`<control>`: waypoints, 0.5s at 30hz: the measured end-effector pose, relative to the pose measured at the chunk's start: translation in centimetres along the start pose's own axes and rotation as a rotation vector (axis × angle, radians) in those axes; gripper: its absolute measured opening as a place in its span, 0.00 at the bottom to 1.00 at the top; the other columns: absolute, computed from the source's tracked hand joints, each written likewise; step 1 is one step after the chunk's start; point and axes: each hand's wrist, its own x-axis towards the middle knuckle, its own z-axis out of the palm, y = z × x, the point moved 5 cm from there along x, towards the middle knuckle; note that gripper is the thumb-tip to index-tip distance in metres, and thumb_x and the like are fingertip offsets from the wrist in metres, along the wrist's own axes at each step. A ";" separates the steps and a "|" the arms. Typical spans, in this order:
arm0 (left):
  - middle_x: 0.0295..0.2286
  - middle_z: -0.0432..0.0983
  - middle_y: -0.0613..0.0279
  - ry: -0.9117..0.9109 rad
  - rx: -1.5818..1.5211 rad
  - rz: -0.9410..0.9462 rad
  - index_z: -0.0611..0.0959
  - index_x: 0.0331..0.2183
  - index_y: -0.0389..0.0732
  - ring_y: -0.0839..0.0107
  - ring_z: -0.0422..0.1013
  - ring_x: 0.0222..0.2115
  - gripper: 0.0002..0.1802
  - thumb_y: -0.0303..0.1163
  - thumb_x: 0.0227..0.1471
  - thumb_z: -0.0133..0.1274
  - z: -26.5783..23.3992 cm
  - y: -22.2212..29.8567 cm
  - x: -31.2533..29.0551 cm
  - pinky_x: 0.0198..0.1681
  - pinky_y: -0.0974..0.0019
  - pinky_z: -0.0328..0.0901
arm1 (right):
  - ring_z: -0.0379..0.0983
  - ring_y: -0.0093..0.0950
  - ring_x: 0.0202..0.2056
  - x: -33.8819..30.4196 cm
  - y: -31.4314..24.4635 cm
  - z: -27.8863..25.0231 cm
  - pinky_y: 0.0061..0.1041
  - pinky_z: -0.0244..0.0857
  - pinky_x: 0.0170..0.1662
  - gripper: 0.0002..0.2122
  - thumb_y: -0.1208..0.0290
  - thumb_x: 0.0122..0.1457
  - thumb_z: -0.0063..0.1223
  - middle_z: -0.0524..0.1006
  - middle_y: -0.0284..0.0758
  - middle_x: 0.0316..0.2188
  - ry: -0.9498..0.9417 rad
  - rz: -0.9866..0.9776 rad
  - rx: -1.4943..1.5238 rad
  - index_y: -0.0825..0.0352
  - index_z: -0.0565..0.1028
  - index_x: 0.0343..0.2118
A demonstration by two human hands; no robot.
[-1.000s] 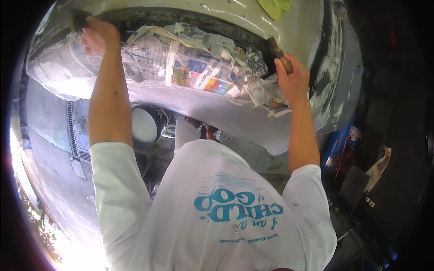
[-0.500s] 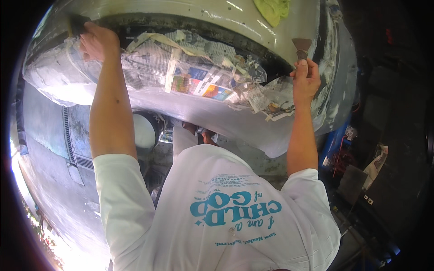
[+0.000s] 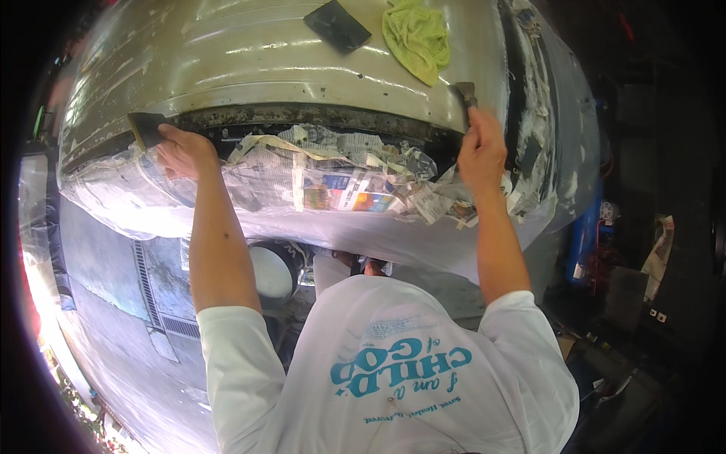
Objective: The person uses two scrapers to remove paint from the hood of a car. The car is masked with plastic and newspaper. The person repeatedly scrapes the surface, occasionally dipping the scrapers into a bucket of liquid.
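From my remote view, I see the person's left hand [image 3: 189, 155] at the left end of a long, dark, grimy strip [image 3: 302, 115] that runs along the edge of a cream-coloured, glossy curved panel [image 3: 249, 57]. The left fingers are grasping a dark, flat rectangular pad with a yellowish edge [image 3: 149, 129], gripped at its near corner, which I'd guess leaves most of its face exposed. The right hand [image 3: 482, 155] is well apart, near the strip's other end, its fingers clenched around the handle of a dark-bladed hand scraper [image 3: 466, 94]; the blade points away from the body, presumably for reach, though blur stops me telling whether it touches the panel. Below the strip, a crumpled grey newspaper covering [image 3: 261, 185] is taped over the near side, probably as a shield. A lime-green crumpled cloth [image 3: 417, 44] and a black, flat four-sided sheet [image 3: 337, 27] rest on the panel beyond the scraper, likely laid there to stay within arm's reach and clear of the strip.
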 end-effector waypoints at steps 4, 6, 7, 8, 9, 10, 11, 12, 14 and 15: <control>0.55 0.77 0.52 -0.016 0.038 -0.015 0.77 0.62 0.43 0.52 0.63 0.60 0.38 0.61 0.73 0.29 0.5 -0.9 0.3 0.67 0.39 0.45 | 0.77 0.43 0.53 -1.1 -7.0 2.7 0.39 0.74 0.55 0.23 0.81 0.56 0.59 0.79 0.43 0.52 -0.227 -0.265 -0.065 0.69 0.77 0.58; 0.55 0.77 0.52 -0.016 0.030 -0.014 0.77 0.62 0.43 0.52 0.63 0.60 0.38 0.61 0.73 0.29 0.6 -0.7 0.2 0.67 0.39 0.45 | 0.77 0.44 0.51 -0.8 -7.9 4.0 0.43 0.74 0.54 0.21 0.80 0.58 0.58 0.80 0.44 0.50 -0.305 -0.220 -0.234 0.69 0.77 0.56; 0.55 0.77 0.52 -0.011 0.017 -0.012 0.77 0.62 0.42 0.53 0.63 0.60 0.39 0.61 0.73 0.29 0.3 -0.4 0.0 0.67 0.39 0.45 | 0.77 0.45 0.51 -0.4 -8.2 4.6 0.44 0.74 0.53 0.21 0.80 0.58 0.57 0.80 0.45 0.49 -0.345 -0.203 -0.316 0.69 0.77 0.56; 0.55 0.77 0.52 -0.005 0.005 -0.010 0.77 0.62 0.42 0.53 0.63 0.61 0.39 0.61 0.73 0.29 0.1 -0.1 -0.2 0.67 0.39 0.45 | 0.78 0.45 0.50 -0.4 -8.5 4.8 0.44 0.75 0.54 0.21 0.79 0.57 0.59 0.80 0.45 0.48 -0.380 -0.189 -0.380 0.70 0.77 0.55; 0.55 0.77 0.52 -0.012 0.009 -0.014 0.78 0.62 0.42 0.53 0.63 0.61 0.39 0.62 0.73 0.29 0.2 0.0 -0.2 0.67 0.40 0.45 | 0.78 0.45 0.50 -0.7 -8.9 4.9 0.43 0.75 0.54 0.21 0.79 0.56 0.60 0.79 0.45 0.47 -0.414 -0.175 -0.444 0.72 0.78 0.54; 0.55 0.78 0.53 -0.020 0.019 -0.019 0.78 0.62 0.42 0.54 0.63 0.61 0.39 0.62 0.73 0.28 0.2 -0.1 -0.1 0.67 0.40 0.45 | 0.78 0.45 0.50 -1.0 -9.3 5.1 0.43 0.75 0.55 0.21 0.79 0.55 0.62 0.79 0.45 0.46 -0.453 -0.161 -0.505 0.73 0.78 0.54; 0.55 0.78 0.53 -0.027 0.029 -0.023 0.78 0.62 0.42 0.54 0.63 0.61 0.40 0.62 0.73 0.28 0.1 -0.2 -0.2 0.67 0.40 0.45 | 0.78 0.45 0.50 -0.9 -9.7 5.4 0.43 0.75 0.55 0.20 0.78 0.55 0.61 0.79 0.45 0.46 -0.481 -0.136 -0.529 0.73 0.78 0.52; 0.55 0.78 0.54 -0.034 0.030 -0.028 0.78 0.62 0.42 0.55 0.63 0.61 0.40 0.62 0.73 0.28 0.0 -0.2 -0.4 0.67 0.41 0.45 | 0.78 0.45 0.50 -0.8 -10.1 5.5 0.43 0.75 0.55 0.19 0.78 0.56 0.61 0.79 0.46 0.46 -0.508 -0.111 -0.554 0.74 0.78 0.51; 0.56 0.78 0.55 -0.044 0.022 -0.033 0.78 0.62 0.42 0.56 0.63 0.61 0.40 0.62 0.73 0.27 -0.3 0.5 -0.4 0.66 0.41 0.46 | 0.78 0.45 0.50 -0.4 -10.7 5.9 0.42 0.76 0.54 0.17 0.78 0.56 0.61 0.79 0.46 0.46 -0.530 -0.085 -0.579 0.73 0.79 0.49; 0.56 0.78 0.58 -0.042 0.035 -0.034 0.77 0.62 0.43 0.57 0.63 0.61 0.40 0.63 0.73 0.26 -0.2 0.2 -0.3 0.66 0.43 0.46 | 0.78 0.44 0.50 -0.3 -10.8 5.9 0.42 0.76 0.53 0.16 0.78 0.56 0.61 0.79 0.46 0.46 -0.529 -0.084 -0.578 0.73 0.79 0.48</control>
